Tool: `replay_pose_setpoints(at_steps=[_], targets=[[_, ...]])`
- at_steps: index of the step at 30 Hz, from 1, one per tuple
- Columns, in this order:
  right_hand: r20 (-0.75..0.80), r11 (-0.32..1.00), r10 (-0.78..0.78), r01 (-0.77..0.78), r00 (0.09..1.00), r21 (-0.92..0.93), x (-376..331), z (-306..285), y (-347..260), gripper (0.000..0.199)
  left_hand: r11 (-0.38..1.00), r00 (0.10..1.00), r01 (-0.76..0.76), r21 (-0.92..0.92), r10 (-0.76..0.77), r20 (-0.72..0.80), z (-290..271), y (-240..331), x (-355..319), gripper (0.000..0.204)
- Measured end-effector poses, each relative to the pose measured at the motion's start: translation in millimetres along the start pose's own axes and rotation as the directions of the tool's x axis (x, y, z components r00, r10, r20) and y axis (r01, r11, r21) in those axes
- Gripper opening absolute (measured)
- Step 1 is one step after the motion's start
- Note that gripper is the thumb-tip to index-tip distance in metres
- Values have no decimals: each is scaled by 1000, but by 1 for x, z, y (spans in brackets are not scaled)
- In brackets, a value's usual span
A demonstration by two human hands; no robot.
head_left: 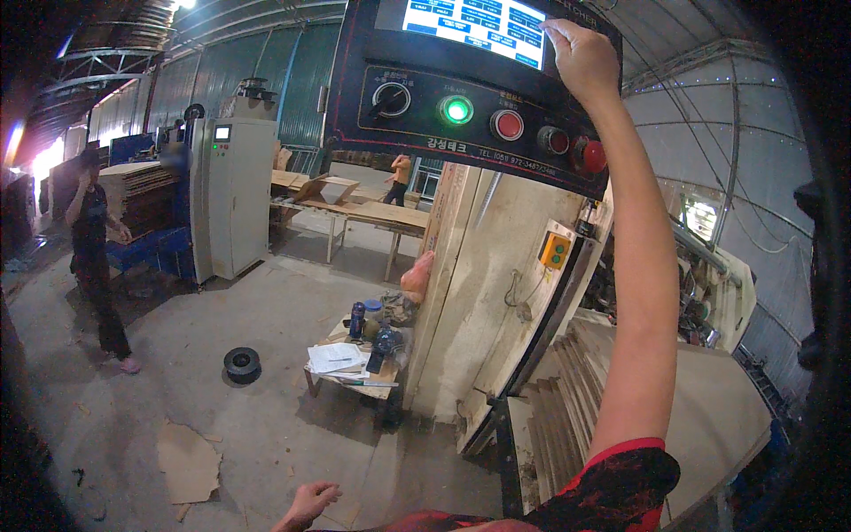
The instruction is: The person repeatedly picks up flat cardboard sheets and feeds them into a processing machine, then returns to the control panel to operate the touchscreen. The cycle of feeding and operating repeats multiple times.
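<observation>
My right hand (587,62) is raised to the right edge of a lit touchscreen (479,27) on a black control panel (390,133). Its fingers are curled together, with a fingertip at the screen's edge, and I see nothing held in them. Below the screen are a black rotary switch (391,100), a glowing green button (456,110), a red button (508,125) and a larger red knob (589,156). Low in the picture, my left hand (312,504) hangs over the floor, fingers loosely stretched and apart, holding nothing.
A small table (355,385) bears papers, bottles and a phone. A yellow button box (555,252) is on the machine's side, by stacked cardboard sheets (567,399). A black spool (241,365) and cardboard scrap (189,463) lie on the floor. People stand left (93,248) and farther back.
</observation>
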State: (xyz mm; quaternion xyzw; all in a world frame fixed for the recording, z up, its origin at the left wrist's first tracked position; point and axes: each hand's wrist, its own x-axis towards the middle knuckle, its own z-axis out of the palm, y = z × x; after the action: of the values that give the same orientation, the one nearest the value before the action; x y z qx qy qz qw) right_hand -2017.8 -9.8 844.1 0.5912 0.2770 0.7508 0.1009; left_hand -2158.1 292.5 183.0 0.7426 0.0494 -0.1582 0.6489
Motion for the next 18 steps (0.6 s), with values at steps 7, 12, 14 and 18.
replay_pose_setpoints(at_steps=[7,12,14,18], targets=[[17,999,0,1,1000,-33,0,1,2,21,1000,1000,23,13,-23,-12,-2,-4,2,30],[25,999,7,-7,1000,-32,-8,0,-1,21,1000,1000,-7,-5,7,-16,-2,-6,5,28],[19,999,41,-41,999,2,-13,-1,-5,22,1000,1000,-7,-3,7,-17,-2,-7,5,27],[31,996,91,-91,995,14,-21,-4,-13,22,1000,1000,5,-2,-5,-26,-1,-8,5,27]])
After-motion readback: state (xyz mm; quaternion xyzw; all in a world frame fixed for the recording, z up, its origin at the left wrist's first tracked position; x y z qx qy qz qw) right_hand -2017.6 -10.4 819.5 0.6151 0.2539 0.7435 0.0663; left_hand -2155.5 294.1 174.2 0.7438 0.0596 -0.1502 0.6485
